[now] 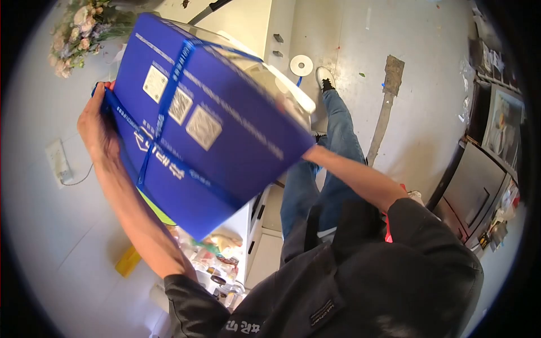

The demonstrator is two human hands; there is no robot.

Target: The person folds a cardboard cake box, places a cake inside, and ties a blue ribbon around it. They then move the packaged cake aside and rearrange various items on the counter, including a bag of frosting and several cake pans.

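Observation:
A large blue box (225, 112), printed with white lettering and square codes, is tilted up in front of me. A blue printed ribbon (169, 96) crosses it and is tied around it. A see-through panel and white strips show along its far side. My left hand (100, 127) grips the box's left edge by the ribbon, thumb and fingers bent around it. My right hand (311, 153) is at the opposite lower right edge; its fingers are mostly hidden behind the box.
Behind the box is a pale counter (256, 22) with a dark-handled knife (209, 11). Flowers (79, 34) stand at upper left. A white ribbon reel (301, 65) lies near my shoe (325, 79). An open drawer (220, 259) holds small items. Dark cabinets (470, 186) line the right.

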